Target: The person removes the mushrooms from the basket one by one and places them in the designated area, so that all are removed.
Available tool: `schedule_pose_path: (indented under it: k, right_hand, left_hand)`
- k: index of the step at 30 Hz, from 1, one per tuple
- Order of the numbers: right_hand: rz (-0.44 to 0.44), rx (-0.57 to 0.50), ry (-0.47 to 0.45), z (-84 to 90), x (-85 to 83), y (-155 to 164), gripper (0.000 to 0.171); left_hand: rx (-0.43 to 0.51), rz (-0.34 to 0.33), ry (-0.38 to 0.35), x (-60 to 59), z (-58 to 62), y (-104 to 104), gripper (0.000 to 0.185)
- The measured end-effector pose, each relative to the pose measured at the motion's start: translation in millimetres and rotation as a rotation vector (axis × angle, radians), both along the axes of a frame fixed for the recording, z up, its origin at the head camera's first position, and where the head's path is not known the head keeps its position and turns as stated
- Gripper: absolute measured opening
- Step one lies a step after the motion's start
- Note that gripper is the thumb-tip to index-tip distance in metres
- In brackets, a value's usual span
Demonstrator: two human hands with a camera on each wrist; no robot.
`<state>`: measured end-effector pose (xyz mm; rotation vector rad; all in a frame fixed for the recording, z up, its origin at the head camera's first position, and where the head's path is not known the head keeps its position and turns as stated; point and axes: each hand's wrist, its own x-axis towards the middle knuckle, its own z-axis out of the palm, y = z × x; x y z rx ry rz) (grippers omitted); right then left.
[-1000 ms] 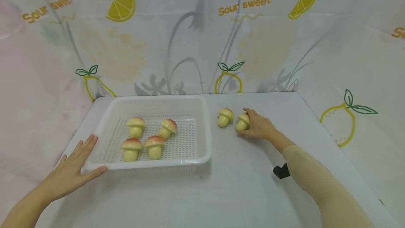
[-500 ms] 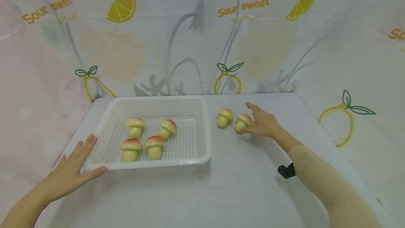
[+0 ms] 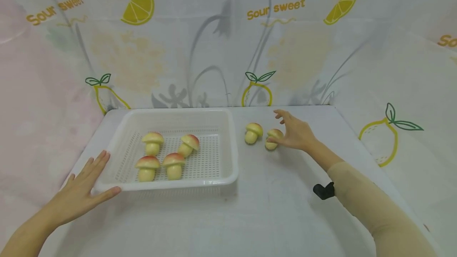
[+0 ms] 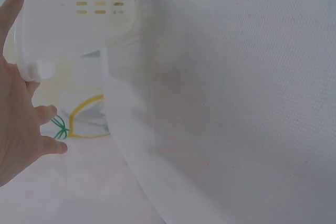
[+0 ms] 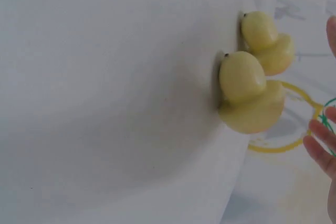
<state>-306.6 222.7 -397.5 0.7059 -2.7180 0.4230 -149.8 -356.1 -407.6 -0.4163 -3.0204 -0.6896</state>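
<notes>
My left hand (image 3: 83, 189) rests with spread, straight fingers against the near left corner of a white plastic basket (image 3: 233, 146). In the left wrist view its fingers lie along the basket's rim (image 4: 23, 35). Over on the right, my right hand (image 3: 296, 133) is raised just above a toy mushroom (image 3: 275, 133) on the table, thumb and fingers apart and nothing between them. The thumb overlaps that mushroom in the head view. To its left lies a second mushroom (image 3: 253, 130) with a yellowish cap. The right wrist view shows the nearer mushroom (image 5: 252, 106) apart from the fingers (image 5: 317, 153).
Several mushrooms (image 3: 174, 165) with reddish caps lie inside the basket. White cloth covers the table (image 3: 250, 217). A lemon-printed curtain (image 3: 214, 50) rises behind the table and along its sides. A black piece (image 3: 324, 190) sticks out from the right sleeve.
My right hand has let go of the right-hand mushroom and risen slightly, its fingers spreading apart. That mushroom stays on the table. The left hand and basket have not moved.
</notes>
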Motion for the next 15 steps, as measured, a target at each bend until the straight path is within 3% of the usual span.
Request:
schedule_pose_path:
  k: [5,11,15]
  right_hand:
    - [0.035,-0.051,0.071,12.0,2.0,-12.5,0.073]
    - [0.135,-0.055,0.208,26.7,3.2,-27.7,0.022]
    - [0.167,-0.068,0.235,33.8,3.8,-35.5,0.012]
  left_hand:
    - [-0.001,0.004,-0.008,1.1,0.9,-1.1,0.095]
    - [-0.001,0.008,-0.02,1.9,1.7,-1.2,0.095]
    - [0.009,-0.001,-0.025,1.2,2.2,0.2,0.094]
